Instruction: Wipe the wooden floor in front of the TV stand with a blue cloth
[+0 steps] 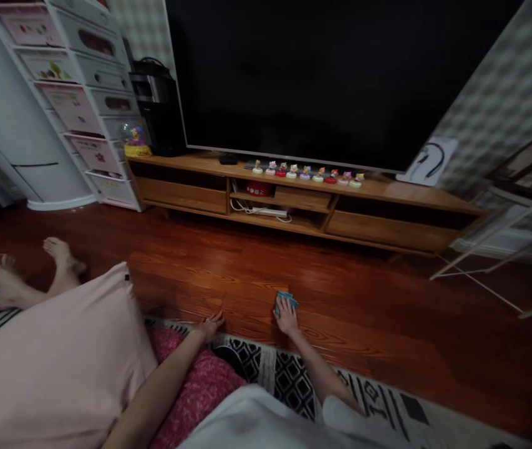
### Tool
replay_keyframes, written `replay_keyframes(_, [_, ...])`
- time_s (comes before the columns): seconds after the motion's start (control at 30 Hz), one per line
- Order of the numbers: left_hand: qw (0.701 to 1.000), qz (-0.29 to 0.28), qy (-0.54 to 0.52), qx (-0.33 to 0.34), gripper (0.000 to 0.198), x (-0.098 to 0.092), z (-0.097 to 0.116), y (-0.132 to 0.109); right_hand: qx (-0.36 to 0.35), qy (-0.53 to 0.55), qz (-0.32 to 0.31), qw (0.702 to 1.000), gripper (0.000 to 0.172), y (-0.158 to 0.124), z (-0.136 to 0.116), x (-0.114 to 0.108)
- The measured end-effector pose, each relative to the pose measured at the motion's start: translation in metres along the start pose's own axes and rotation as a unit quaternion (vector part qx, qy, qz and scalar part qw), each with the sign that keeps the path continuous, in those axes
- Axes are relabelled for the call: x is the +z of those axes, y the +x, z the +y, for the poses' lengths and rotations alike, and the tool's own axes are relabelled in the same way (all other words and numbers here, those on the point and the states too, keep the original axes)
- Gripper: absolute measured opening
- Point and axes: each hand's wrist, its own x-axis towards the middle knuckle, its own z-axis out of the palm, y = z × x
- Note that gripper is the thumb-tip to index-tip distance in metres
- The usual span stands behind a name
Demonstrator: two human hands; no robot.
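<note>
My right hand [287, 317] presses a small folded blue cloth [288, 295] against the wooden floor [340, 305], its fingers lying over the top. To the left, my left hand [210, 325] rests at the edge of the patterned rug [289, 380], fingers spread and nothing in them. Beneath my left arm is pink-red fabric [209, 380]. A dark rounded thing, partly hidden, sits beside it on the rug.
A low wooden TV stand [191, 198] runs along the wall, bearing several small figurines [292, 171] and a large television [322, 75]. At left lie a pink pillow [55, 355] and bare feet [62, 254]. A white metal-legged stand [485, 274] is at right.
</note>
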Motion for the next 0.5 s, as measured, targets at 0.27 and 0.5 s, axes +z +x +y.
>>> replay_keyframes(0.27, [0.999,0.011,0.010,0.039,0.083,-0.004,0.008,0.000,-0.153,0.026,-0.019,0.988,0.064,-0.096,0.002,0.066])
replay_keyframes(0.5, [0.999,0.003,0.016,0.046,0.078,-0.002,0.007,0.001,-0.083,0.021,-0.018,0.996,0.059,-0.027,-0.032,0.006])
